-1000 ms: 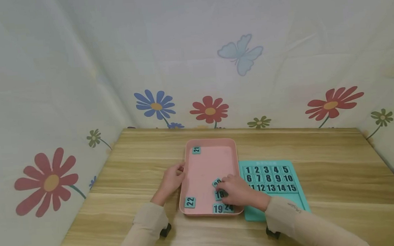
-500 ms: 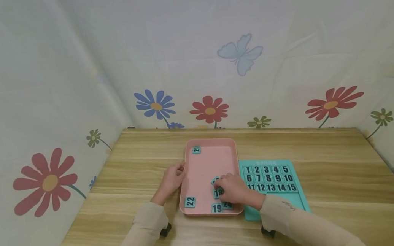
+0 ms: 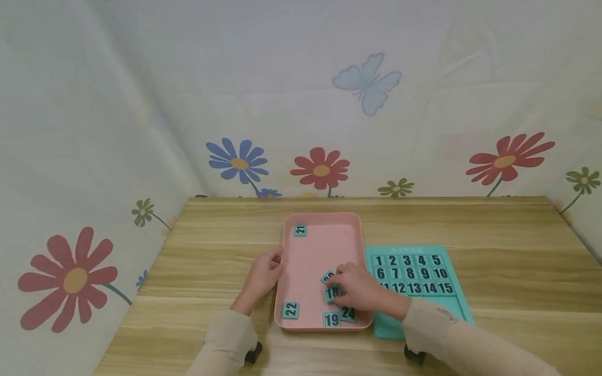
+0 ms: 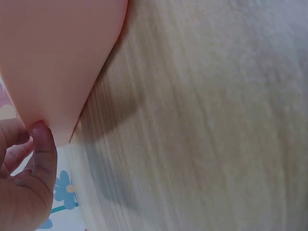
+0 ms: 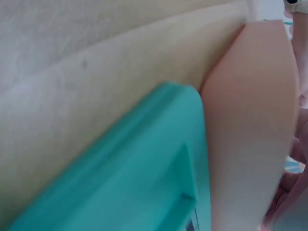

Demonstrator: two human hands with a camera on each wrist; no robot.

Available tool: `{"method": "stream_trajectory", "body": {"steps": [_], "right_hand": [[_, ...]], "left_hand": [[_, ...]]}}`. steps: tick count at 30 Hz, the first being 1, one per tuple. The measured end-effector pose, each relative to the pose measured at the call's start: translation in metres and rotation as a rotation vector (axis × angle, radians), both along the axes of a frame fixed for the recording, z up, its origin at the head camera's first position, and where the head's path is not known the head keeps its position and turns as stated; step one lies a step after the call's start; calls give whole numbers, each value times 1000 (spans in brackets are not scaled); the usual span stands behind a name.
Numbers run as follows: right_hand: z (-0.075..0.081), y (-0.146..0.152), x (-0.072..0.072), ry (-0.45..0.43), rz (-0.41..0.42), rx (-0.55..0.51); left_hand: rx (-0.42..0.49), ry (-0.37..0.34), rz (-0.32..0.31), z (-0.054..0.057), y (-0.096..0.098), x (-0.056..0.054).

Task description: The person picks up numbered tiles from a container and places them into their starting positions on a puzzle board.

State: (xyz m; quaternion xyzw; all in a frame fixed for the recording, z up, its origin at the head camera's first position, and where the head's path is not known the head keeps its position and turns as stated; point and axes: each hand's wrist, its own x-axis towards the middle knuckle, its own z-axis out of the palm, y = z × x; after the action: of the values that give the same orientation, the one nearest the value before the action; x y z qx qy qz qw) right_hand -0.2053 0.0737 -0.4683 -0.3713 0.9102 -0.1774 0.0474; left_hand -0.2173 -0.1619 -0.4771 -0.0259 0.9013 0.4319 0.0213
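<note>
In the head view, my left hand point(image 3: 264, 276) holds the left rim of a pink tray point(image 3: 311, 327). The left wrist view shows its thumb point(image 4: 42, 137) against the tray's outer wall, with fingers across the rim. My right hand point(image 3: 359, 287) reaches over the tray's right side, thumb and fingers curled around a teal number tile 18 point(image 3: 331, 293). Tile 20 point(image 3: 327, 276) lies just beyond, partly covered by the fingers. Nearer the front are tile 19 point(image 3: 332, 320) and tile 24 point(image 3: 348, 314). The right wrist view shows only part of that hand, its fingertips hidden.
Right of the tray lies a teal number board point(image 3: 463, 305) with tiles 1 to 15 in rows; my right forearm covers part of its lower section. Tile 22 point(image 3: 290, 310) and tile 21 point(image 3: 300, 230) lie along the tray's left side. A flowered curtain point(image 3: 411, 116) stands behind the wooden table point(image 3: 220, 228).
Tiles 18 and 20 have shifted slightly left and away with my right fingers. Tile 24 has separated from tile 19 and turned a little. The left hand stays on the rim.
</note>
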Motion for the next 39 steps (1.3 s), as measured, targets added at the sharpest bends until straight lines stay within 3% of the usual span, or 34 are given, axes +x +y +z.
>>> {"method": "stream_trajectory", "body": {"steps": [5, 10, 19, 29, 39], "right_hand": [[10, 12, -3, 55, 44, -75], [23, 28, -5, 84, 28, -98], [43, 69, -4, -26, -68, -111], [30, 116, 3, -79, -187, -131], [11, 149, 13, -130, -216, -129]], "left_hand": [[-7, -1, -2, -1, 0, 0], [-9, 1, 0, -3, -1, 0], [-21, -10, 13, -2, -1, 0], [-29, 9, 11, -4, 0, 1], [-20, 3, 2, -1, 0, -1]]}}
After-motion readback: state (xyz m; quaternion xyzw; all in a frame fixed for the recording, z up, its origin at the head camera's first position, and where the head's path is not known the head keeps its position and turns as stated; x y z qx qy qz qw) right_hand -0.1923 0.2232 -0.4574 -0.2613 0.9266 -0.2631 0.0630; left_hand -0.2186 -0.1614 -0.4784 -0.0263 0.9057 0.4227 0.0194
